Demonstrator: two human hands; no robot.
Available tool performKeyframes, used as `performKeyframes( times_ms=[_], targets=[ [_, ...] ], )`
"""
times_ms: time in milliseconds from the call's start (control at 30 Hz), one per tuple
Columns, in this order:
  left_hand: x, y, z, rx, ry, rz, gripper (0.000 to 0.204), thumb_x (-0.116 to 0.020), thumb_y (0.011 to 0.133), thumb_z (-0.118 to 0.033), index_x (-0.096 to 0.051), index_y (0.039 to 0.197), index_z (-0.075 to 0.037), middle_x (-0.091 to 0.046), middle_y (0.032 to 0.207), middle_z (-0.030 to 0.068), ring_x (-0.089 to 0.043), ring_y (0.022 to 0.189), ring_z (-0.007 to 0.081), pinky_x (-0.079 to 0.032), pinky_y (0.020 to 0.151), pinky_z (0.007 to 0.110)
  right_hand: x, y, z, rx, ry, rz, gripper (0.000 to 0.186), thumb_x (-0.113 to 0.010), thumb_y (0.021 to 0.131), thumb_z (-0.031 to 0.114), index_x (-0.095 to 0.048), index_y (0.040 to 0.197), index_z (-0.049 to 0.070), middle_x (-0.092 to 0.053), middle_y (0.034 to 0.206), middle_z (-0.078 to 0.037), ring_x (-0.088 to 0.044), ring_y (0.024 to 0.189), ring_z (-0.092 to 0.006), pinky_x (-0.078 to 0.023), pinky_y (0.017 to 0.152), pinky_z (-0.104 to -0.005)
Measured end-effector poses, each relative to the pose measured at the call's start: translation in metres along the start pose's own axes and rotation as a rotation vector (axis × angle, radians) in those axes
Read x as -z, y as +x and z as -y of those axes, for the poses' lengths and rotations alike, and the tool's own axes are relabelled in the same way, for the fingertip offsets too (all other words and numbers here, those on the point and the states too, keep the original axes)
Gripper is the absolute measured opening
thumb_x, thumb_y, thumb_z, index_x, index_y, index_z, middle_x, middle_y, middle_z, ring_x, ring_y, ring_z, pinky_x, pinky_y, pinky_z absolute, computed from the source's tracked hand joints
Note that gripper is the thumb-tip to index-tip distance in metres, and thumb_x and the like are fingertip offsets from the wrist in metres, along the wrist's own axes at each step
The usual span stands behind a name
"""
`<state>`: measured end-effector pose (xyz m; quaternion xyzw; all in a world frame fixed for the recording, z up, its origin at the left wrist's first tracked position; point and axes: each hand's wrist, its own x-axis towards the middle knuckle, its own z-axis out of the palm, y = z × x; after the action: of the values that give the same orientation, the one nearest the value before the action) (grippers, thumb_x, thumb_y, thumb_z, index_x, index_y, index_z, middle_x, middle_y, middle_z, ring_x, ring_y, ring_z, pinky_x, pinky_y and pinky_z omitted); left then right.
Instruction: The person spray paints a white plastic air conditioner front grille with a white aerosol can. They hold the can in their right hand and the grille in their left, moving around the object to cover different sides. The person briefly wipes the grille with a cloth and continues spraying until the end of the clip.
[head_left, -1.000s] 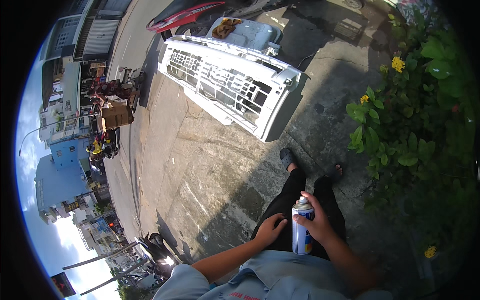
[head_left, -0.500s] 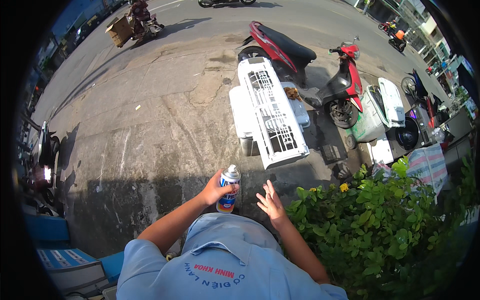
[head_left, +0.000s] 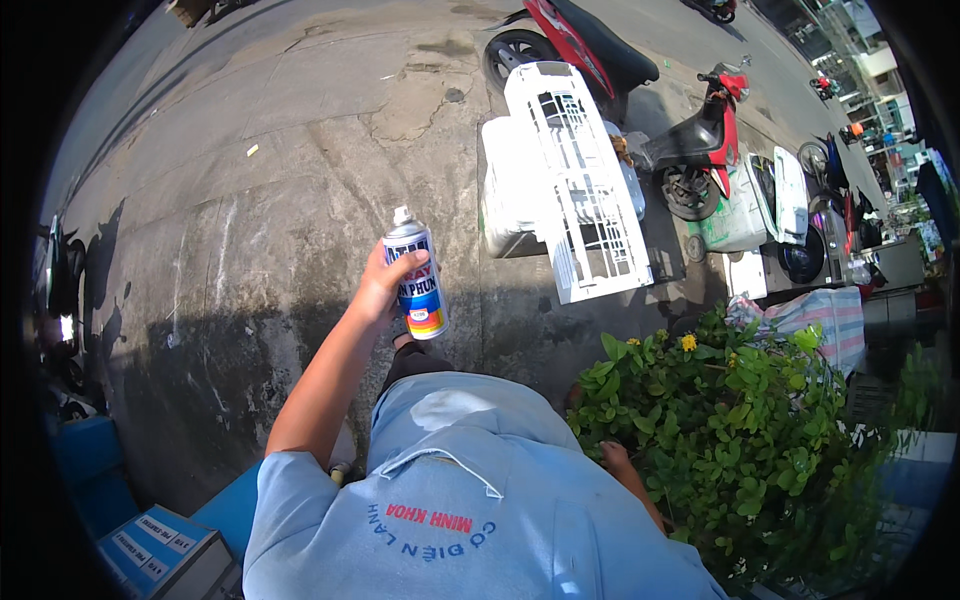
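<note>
My left hand (head_left: 377, 283) is wrapped round a spray paint can (head_left: 417, 285) with a white nozzle and a label of blue, red and yellow bands. The can is nearly upright, held out in front of my body. Low at my right side, my right hand (head_left: 616, 457) hangs beside the leafy bush; its fingers are too hidden to read. Ahead and to the right, a white slotted plastic casing (head_left: 583, 190), like an air conditioner's frame, rests across a white tub-like support (head_left: 505, 190). Neither hand touches it.
A red scooter (head_left: 705, 140) and another red motorbike (head_left: 600, 50) stand just beyond the casing. The green bush (head_left: 740, 440) with yellow flowers fills the near right, by a striped sack (head_left: 810, 325). Boxes (head_left: 165, 550) stand at the near left. Concrete pavement (head_left: 290, 200) runs toward the road.
The can has come up and forward in my left hand. My right hand, raised with spread fingers before, has dropped to my side by the bush. The view has shifted.
</note>
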<state>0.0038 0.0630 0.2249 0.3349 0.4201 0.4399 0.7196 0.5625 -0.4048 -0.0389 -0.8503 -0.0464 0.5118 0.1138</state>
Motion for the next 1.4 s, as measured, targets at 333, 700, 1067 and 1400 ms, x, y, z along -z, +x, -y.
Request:
performKeyframes(
  times_ms=[333,700,1067,1400],
  targets=[
    [0.035,0.073,-0.027,0.176,0.275,0.407,0.079,-0.083,0.079,-0.021,-0.042,0.144,-0.003,-0.065,0.112,0.0091,-0.063,0.101,0.0182,-0.051,0.094,0.035,-0.189,-0.116,0.155,0.233,0.176,0.041,0.059,-0.070,0.094,0.036,-0.052,0.143,0.008,-0.065,0.122,-0.011,-0.067,0.096,-0.0224,-0.052,0.079,-0.0359],
    [0.011,0.082,-0.002,0.136,0.520,0.696,0.070,-0.079,0.084,-0.026,-0.047,0.146,-0.019,-0.063,0.126,0.0145,-0.064,0.113,0.0282,-0.050,0.099,0.040,-0.263,-0.208,0.089,0.046,0.328,0.004,0.057,-0.068,0.096,0.030,-0.050,0.144,0.007,-0.065,0.125,-0.011,-0.065,0.104,-0.0223,-0.051,0.090,-0.0368],
    [-0.024,0.080,0.029,-0.276,0.638,0.753,0.062,-0.082,0.076,-0.019,-0.056,0.132,-0.012,-0.062,0.119,0.0122,-0.061,0.112,0.0267,-0.049,0.096,0.040,-0.250,-0.217,-0.034,-0.268,0.210,0.119,0.057,-0.063,0.096,0.041,-0.052,0.145,0.013,-0.060,0.137,-0.014,-0.063,0.115,-0.0307,-0.047,0.095,-0.0473],
    [-0.094,0.089,0.057,-0.348,0.755,0.878,0.048,-0.081,0.075,-0.016,-0.064,0.119,-0.009,-0.065,0.117,0.0125,-0.064,0.109,0.0320,-0.051,0.094,0.042,-0.119,-0.149,0.160,0.240,0.227,0.044,0.044,-0.064,0.098,0.036,-0.062,0.134,0.011,-0.068,0.120,-0.005,-0.067,0.102,-0.0177,-0.050,0.085,-0.0338]
  ],
)
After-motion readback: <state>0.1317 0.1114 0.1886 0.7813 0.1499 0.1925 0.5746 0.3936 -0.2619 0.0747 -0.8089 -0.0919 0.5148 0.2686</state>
